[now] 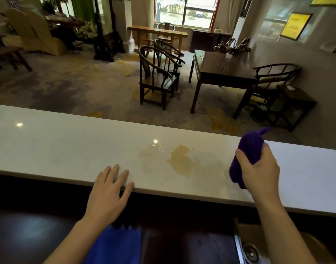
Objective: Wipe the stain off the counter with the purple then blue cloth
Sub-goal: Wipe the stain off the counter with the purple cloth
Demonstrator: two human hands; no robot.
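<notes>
A yellowish stain (179, 161) spreads over the middle of the white counter (68, 149), with a fainter wet patch to its left. My right hand (260, 170) is shut on the bunched purple cloth (248, 149), held just above the counter to the right of the stain. My left hand (110, 189) lies flat with fingers spread on the counter's near edge, left of the stain, holding nothing. The blue cloth (115, 244) lies on the dark lower surface below the counter, partly hidden under my left forearm.
A dark lower worktop (29, 229) runs under the counter, with a sink (251, 252) at the lower right. Beyond the counter's far edge the floor drops to a room with wooden chairs (157, 77) and a dark table (222, 73).
</notes>
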